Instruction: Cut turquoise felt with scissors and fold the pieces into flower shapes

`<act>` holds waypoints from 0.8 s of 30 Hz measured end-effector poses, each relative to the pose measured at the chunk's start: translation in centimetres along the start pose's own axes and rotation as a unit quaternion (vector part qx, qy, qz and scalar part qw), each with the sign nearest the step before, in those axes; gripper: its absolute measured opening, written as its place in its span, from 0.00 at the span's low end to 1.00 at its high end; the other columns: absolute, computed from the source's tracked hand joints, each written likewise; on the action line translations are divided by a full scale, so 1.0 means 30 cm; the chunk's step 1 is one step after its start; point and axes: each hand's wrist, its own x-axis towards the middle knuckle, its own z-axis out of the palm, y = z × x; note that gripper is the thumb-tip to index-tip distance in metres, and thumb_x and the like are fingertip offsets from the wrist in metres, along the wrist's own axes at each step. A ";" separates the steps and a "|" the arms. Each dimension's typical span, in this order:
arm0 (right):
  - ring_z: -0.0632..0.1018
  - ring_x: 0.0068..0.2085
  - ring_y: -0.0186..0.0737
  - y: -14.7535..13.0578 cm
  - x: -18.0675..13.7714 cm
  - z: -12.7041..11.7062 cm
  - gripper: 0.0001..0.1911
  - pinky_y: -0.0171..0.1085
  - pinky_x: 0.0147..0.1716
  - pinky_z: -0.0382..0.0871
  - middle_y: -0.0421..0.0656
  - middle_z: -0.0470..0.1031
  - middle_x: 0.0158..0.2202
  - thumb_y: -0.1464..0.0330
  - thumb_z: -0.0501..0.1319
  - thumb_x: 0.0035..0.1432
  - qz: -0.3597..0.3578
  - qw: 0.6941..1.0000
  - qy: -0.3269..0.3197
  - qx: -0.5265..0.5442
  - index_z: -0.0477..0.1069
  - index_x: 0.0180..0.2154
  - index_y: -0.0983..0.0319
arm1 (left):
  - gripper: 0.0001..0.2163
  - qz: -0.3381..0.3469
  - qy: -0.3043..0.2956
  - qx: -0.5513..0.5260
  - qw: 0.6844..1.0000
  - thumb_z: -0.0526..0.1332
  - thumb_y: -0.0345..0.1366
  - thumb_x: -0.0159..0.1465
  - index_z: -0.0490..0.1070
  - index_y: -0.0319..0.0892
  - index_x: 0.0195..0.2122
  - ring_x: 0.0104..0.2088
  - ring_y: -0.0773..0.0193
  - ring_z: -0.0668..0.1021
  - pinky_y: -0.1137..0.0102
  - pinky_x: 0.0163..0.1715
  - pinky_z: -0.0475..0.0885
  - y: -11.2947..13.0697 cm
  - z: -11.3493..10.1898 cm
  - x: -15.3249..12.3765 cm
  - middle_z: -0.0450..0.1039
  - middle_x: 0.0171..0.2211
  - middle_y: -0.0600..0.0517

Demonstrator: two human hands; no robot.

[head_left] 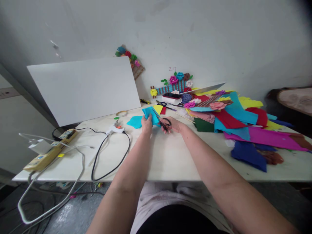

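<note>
Raised a little over the white table, a piece of turquoise crepe paper (147, 112) is pinched in my left hand (147, 123). My right hand (168, 124) has its fingers through the handles of dark scissors (167, 122), whose blades point up and left against the paper's right side. Whether the blades are cutting I cannot make out. Another turquoise piece (135, 122) lies flat just left of my left hand. Behind the held paper are a yellow sheet (158, 108) and a red sheet (163, 110).
A white glue gun (115, 129) with a looping black cord lies to the left, near a power strip (52, 151). Colourful crepe paper (265, 138) is heaped at the right. Against the wall lean a white board (87, 89) and a flower-decorated craft (170, 87).
</note>
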 end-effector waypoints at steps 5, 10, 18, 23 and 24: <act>0.72 0.17 0.32 0.007 0.010 0.013 0.20 0.26 0.09 0.58 0.42 0.72 0.19 0.54 0.54 0.58 -0.012 1.000 0.016 0.018 0.65 0.32 0.66 | 0.11 -0.010 0.008 -0.023 1.000 0.60 0.42 0.54 0.60 0.41 0.28 0.15 0.74 0.60 0.78 0.14 0.54 0.008 0.007 -0.010 0.56 0.18 0.59; 0.72 0.16 0.31 0.010 0.013 0.021 0.20 0.26 0.09 0.58 0.41 0.70 0.19 0.53 0.54 0.57 -0.012 0.999 0.026 0.027 0.65 0.31 0.66 | 0.11 -0.024 0.012 -0.021 0.999 0.60 0.42 0.54 0.61 0.41 0.29 0.16 0.75 0.60 0.78 0.14 0.55 0.009 0.012 -0.011 0.58 0.19 0.59; 0.70 0.15 0.30 0.003 0.007 0.030 0.20 0.26 0.09 0.56 0.39 0.69 0.18 0.52 0.57 0.54 -0.021 0.999 0.035 0.022 0.64 0.29 0.65 | 0.12 -0.016 0.010 -0.035 0.999 0.60 0.43 0.54 0.58 0.42 0.27 0.14 0.75 0.59 0.78 0.13 0.54 0.014 0.015 -0.017 0.55 0.17 0.60; 0.70 0.15 0.29 0.005 0.007 0.030 0.21 0.26 0.09 0.55 0.38 0.68 0.18 0.51 0.57 0.53 -0.019 0.999 0.037 0.019 0.64 0.30 0.65 | 0.12 -0.012 0.016 -0.038 0.999 0.60 0.43 0.54 0.57 0.42 0.26 0.14 0.75 0.59 0.78 0.13 0.53 0.020 0.016 -0.020 0.55 0.17 0.60; 0.69 0.15 0.29 0.005 0.007 0.031 0.21 0.26 0.09 0.55 0.38 0.68 0.18 0.51 0.57 0.53 -0.020 0.999 0.036 0.019 0.64 0.30 0.65 | 0.12 -0.013 0.017 -0.038 0.999 0.60 0.43 0.54 0.57 0.42 0.26 0.14 0.75 0.59 0.78 0.13 0.53 0.020 0.016 -0.020 0.55 0.17 0.60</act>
